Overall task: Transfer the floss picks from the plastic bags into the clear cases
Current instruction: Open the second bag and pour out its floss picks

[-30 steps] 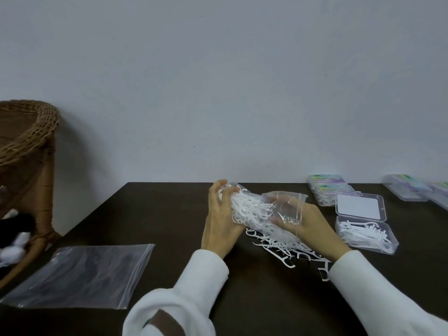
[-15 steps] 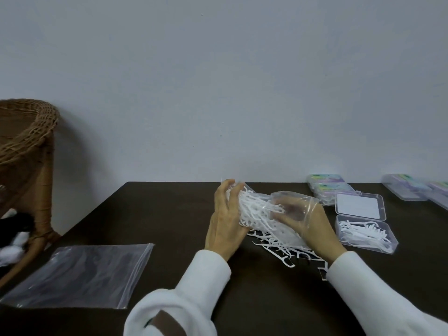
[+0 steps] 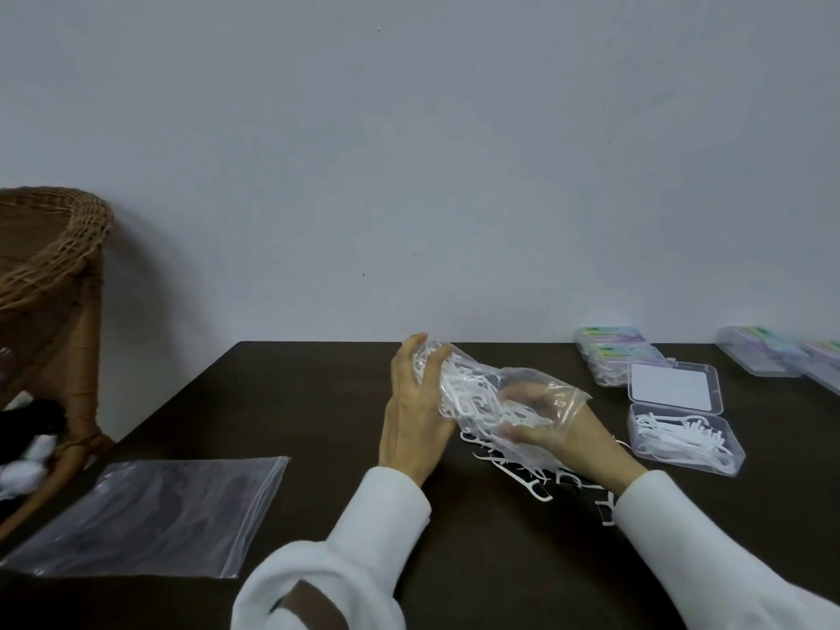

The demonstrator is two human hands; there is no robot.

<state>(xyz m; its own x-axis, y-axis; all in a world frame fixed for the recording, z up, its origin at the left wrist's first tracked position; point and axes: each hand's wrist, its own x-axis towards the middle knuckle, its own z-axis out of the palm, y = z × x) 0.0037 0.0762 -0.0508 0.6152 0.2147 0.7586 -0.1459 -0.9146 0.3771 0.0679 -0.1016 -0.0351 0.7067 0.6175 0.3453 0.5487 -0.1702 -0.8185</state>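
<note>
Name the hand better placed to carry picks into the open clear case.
Right hand: its fingers are inside the clear plastic bag among the white floss picks, and the open clear case lies on its side.

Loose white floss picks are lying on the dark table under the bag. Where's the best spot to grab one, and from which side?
Probably the long white floss pick at the near edge of the scattered pile. Pinch its straight handle mid-length, coming from above on the near side. It lies flat and apart from the tangle, while the clear plastic bag and right hand cover the picks farther back.
</note>
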